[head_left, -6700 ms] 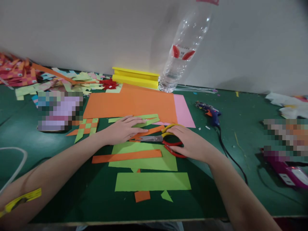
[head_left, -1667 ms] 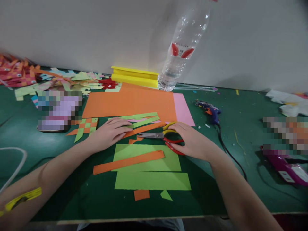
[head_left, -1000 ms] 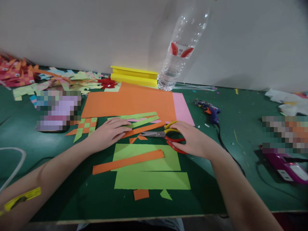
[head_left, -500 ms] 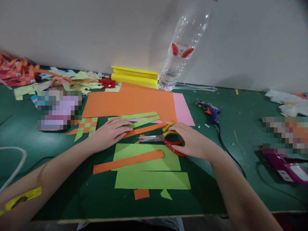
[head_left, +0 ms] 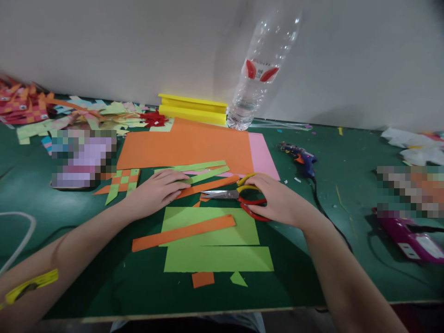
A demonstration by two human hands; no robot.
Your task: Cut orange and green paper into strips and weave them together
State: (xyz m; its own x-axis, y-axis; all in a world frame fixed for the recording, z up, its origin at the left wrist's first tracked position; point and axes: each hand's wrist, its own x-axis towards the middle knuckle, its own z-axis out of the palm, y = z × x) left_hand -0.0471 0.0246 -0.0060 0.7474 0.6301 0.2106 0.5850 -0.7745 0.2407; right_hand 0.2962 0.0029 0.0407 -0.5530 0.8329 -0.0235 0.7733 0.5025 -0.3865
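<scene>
My left hand (head_left: 163, 188) lies with its fingers stretched over the near-left ends of an orange paper strip (head_left: 211, 186) and a green paper strip (head_left: 210, 174). In my right hand (head_left: 274, 199) are the yellow and red handles of a pair of scissors (head_left: 227, 194). Their blades point left, just in front of the orange strip, and look nearly closed. Closer to me, another orange strip (head_left: 187, 231) lies across a light green sheet (head_left: 243, 231), with a narrower green sheet (head_left: 218, 259) below it.
Behind my hands lie a large orange sheet (head_left: 187, 145) and a pink sheet (head_left: 265, 155). A tilted plastic bottle (head_left: 256, 78) leans by the wall near a yellow folded piece (head_left: 192, 110). A woven paper piece (head_left: 123, 181) is left, a glue gun (head_left: 303, 159) right.
The scissors have shifted slightly, with their tips swinging a little away from me. My left hand stays in about the same place on the strips.
</scene>
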